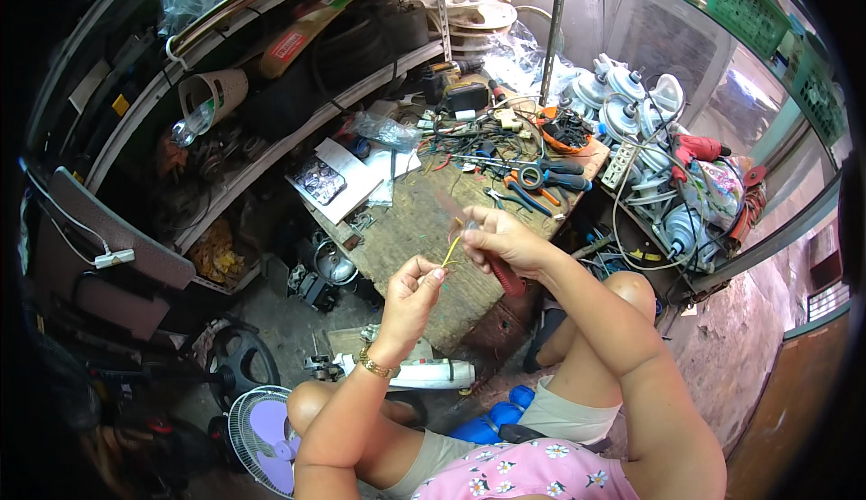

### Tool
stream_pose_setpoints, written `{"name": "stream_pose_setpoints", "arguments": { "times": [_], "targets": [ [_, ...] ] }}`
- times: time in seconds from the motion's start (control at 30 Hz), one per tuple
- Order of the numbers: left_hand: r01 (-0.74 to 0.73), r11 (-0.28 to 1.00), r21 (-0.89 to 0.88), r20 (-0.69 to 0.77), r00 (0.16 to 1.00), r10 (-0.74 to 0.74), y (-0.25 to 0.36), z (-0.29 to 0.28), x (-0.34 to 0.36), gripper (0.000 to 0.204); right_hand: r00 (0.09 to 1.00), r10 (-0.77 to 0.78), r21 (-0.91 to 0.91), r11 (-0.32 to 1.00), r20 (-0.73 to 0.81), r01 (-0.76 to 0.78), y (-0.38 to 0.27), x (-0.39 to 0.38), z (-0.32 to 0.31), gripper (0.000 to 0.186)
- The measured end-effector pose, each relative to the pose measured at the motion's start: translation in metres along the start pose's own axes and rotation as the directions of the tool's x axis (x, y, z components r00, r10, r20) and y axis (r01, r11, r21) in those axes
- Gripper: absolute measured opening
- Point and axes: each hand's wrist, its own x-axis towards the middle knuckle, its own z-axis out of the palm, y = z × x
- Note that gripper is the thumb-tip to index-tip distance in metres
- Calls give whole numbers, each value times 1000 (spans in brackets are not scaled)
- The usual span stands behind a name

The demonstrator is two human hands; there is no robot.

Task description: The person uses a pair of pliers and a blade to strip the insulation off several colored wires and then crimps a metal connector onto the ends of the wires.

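Pinched between the fingers of my left hand (413, 297) is a thin yellow wire (450, 253), held over the front of the worn wooden bench (406, 229). My right hand (502, 238), just above and to the right, grips a red-handled tool (508, 279) with a blade-like piece pointing up; the thumb is at the wire's upper end, and the exact contact is hard to make out. Behind the hands lie pliers (520, 195), tangled cables, loose white papers (356, 193) and a phone-like item (316, 178).
Cluttered metal shelves (253, 153) rise on the left. A red drill (697, 148) and several white round fittings (622, 112) crowd the right. Below, a small fan (262, 437) stands beside my legs, near a white cylindrical object (437, 374) on the floor.
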Motion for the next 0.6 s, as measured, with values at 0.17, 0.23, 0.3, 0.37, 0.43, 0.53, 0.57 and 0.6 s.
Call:
{"name": "stream_pose_setpoints", "arguments": {
  "times": [0.17,0.23,0.3,0.37,0.43,0.53,0.57,0.6],
  "targets": [
    [37,998,-54,-90,995,-42,1,0,-1,11,990,-120,-282,955,-70,96,-13,-13,16,32],
    [54,995,-87,-100,993,-63,4,1,-2,11,995,-96,-398,913,-5,86,-11,-15,25,32],
    [45,995,-90,-96,994,-54,5,2,-2,10,998,-56,-428,901,42,68,-4,-13,28,27],
    [40,996,-76,-94,994,-47,5,3,-3,10,997,-55,-440,895,48,71,-4,-12,31,24],
    [36,998,-48,-92,995,-40,7,6,-3,10,997,-55,-447,892,48,71,-3,-11,30,22],
    [38,999,-35,-79,996,-41,8,6,-5,9,997,-56,-441,895,44,70,-1,-11,29,20],
    [44,998,-46,-68,997,-47,9,6,-5,9,998,-55,-433,899,42,68,-1,-11,29,20],
    [49,997,-57,-57,997,-52,10,5,-6,9,998,-55,-425,903,39,67,-1,-11,28,20]
  ]
}}
